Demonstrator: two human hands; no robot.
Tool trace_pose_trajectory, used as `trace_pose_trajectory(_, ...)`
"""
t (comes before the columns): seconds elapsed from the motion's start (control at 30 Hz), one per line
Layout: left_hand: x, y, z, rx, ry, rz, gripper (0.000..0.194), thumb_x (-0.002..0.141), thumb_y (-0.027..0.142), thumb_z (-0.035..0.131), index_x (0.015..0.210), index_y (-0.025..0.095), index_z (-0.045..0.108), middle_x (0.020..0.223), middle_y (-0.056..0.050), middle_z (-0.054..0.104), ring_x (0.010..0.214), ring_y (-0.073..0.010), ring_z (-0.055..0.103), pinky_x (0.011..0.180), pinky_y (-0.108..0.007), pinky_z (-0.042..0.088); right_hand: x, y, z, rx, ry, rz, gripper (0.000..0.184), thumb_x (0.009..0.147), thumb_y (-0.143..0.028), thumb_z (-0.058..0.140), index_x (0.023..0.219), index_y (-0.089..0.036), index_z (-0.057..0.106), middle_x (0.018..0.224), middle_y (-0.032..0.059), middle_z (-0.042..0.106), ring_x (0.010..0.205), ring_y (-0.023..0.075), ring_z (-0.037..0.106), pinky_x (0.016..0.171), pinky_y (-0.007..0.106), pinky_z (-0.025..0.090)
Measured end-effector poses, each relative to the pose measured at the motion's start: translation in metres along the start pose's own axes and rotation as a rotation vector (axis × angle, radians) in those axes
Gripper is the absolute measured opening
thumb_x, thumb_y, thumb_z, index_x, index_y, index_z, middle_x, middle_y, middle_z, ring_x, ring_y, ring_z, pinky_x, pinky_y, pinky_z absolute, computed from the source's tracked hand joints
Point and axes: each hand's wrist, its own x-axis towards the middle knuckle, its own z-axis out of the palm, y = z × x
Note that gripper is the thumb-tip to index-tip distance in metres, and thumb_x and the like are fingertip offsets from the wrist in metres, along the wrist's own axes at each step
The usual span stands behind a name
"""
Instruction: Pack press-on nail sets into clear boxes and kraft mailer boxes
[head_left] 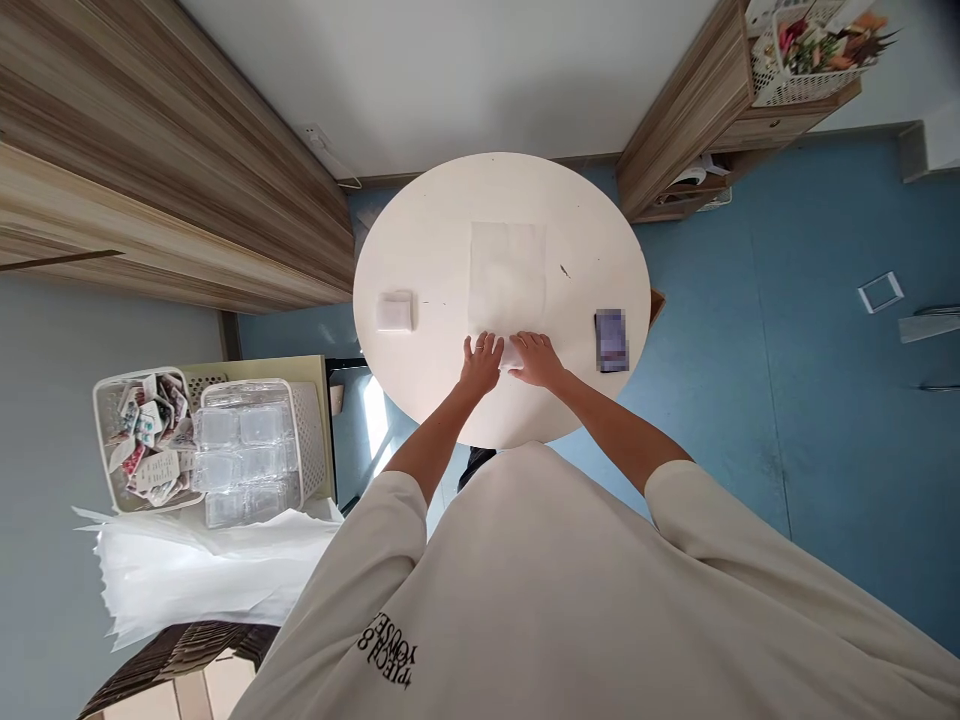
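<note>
A thin white sheet [507, 272] lies flat in the middle of the round white table [442, 220]. Both my hands rest on its near edge. My left hand [481, 362] lies flat with its fingers spread on the sheet's near left corner. My right hand [535, 358] has its fingers curled over a small folded white part of the sheet beside the left hand. A small folded white square [394, 311] sits at the table's left side. A dark phone [612, 340] lies at the right side.
Left of me stand two white baskets: one [112, 400] with small colourful packets, one [304, 420] with clear plastic boxes. A stack of white sheets [195, 570] lies below them. Wooden cabinets [150, 180] flank the table; a shelf [697, 110] holds a flower basket.
</note>
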Motion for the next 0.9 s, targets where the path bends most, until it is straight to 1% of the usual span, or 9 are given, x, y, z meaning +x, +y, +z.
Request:
trace_pose_trajectory(0.17,-0.002,-0.003,0.004,0.013,0.040,0.025,0.076,0.087,0.014,0.058,0.161,0.014,0.042,0.170,-0.023,0.040,0.165,-0.0374,0.026,0.133,-0.068,0.009,-0.006,-0.004,0.005,-0.016,0.003,-0.011,0.072,0.091,-0.027,0.068,0.158,-0.013,0.044,0.161,0.0237,0.049,0.148,0.0396,0.043,0.123,0.054,0.026)
trace_pose_trajectory(0.27,-0.001,-0.003,0.004,0.021,0.035,0.046,0.070,0.085,0.015,0.059,0.155,0.011,0.050,0.167,-0.024,0.043,0.164,-0.0377,0.027,0.133,-0.067,0.009,-0.007,-0.004,0.000,0.018,-0.044,-0.044,0.068,0.092,-0.031,0.065,0.156,-0.012,0.048,0.161,0.0237,0.049,0.147,0.0396,0.044,0.122,0.053,0.027)
trace_pose_trajectory(0.4,0.007,-0.007,-0.004,-0.015,-0.062,0.031,0.052,0.087,0.024,0.061,0.138,0.014,0.066,0.161,-0.022,0.050,0.163,-0.0387,0.029,0.134,-0.068,0.007,-0.004,0.000,-0.016,0.086,-0.127,-0.089,0.051,0.099,-0.038,0.056,0.144,-0.015,0.061,0.154,0.0190,0.059,0.142,0.0366,0.051,0.121,0.052,0.030)
trace_pose_trajectory(0.5,0.015,-0.011,-0.014,-0.039,-0.138,-0.020,0.041,0.092,0.028,0.054,0.128,0.017,0.071,0.159,-0.020,0.053,0.162,-0.0380,0.030,0.133,-0.069,0.007,0.002,0.004,-0.028,0.139,-0.167,-0.073,0.043,0.105,-0.045,0.048,0.128,-0.018,0.071,0.134,0.0159,0.072,0.130,0.0338,0.061,0.120,0.052,0.032)
trace_pose_trajectory(0.57,0.019,-0.012,-0.020,-0.047,-0.144,-0.064,0.042,0.094,0.026,0.050,0.129,0.016,0.071,0.155,-0.020,0.057,0.160,-0.0377,0.033,0.132,-0.069,0.010,0.007,0.006,-0.032,0.192,-0.159,-0.020,0.048,0.108,-0.051,0.042,0.126,-0.018,0.072,0.122,0.0147,0.076,0.121,0.0323,0.066,0.118,0.051,0.035)
trace_pose_trajectory(0.63,0.020,-0.012,-0.023,-0.052,-0.072,-0.101,0.047,0.093,0.021,0.048,0.136,0.015,0.066,0.152,-0.021,0.058,0.159,-0.0366,0.035,0.132,-0.068,0.012,0.013,0.010,-0.031,0.248,-0.096,0.054,0.050,0.109,-0.053,0.040,0.132,-0.019,0.069,0.122,0.0141,0.076,0.119,0.0319,0.067,0.117,0.051,0.037)
trace_pose_trajectory(0.77,0.015,-0.005,-0.019,-0.028,0.117,-0.110,0.065,0.087,0.009,0.047,0.151,0.014,0.054,0.164,-0.020,0.046,0.163,-0.0340,0.029,0.132,-0.064,0.014,0.017,0.018,-0.021,0.327,0.099,0.219,0.050,0.109,-0.050,0.039,0.148,-0.022,0.056,0.152,0.0148,0.060,0.141,0.0333,0.052,0.120,0.052,0.038)
trace_pose_trajectory(0.83,0.012,0.001,-0.013,-0.019,0.111,-0.052,0.069,0.084,0.007,0.048,0.153,0.014,0.052,0.169,-0.020,0.041,0.164,-0.0338,0.026,0.132,-0.062,0.016,0.015,0.022,-0.015,0.357,0.152,0.312,0.051,0.108,-0.047,0.040,0.152,-0.023,0.050,0.160,0.0146,0.050,0.147,0.0329,0.047,0.120,0.051,0.039)
trace_pose_trajectory(0.9,0.010,0.006,-0.007,-0.017,0.075,0.020,0.070,0.083,0.007,0.049,0.153,0.014,0.052,0.169,-0.020,0.040,0.163,-0.0336,0.028,0.132,-0.058,0.019,0.012,0.025,-0.009,0.385,0.164,0.408,0.051,0.106,-0.042,0.043,0.152,-0.023,0.048,0.160,0.0148,0.049,0.145,0.0330,0.048,0.119,0.051,0.041)
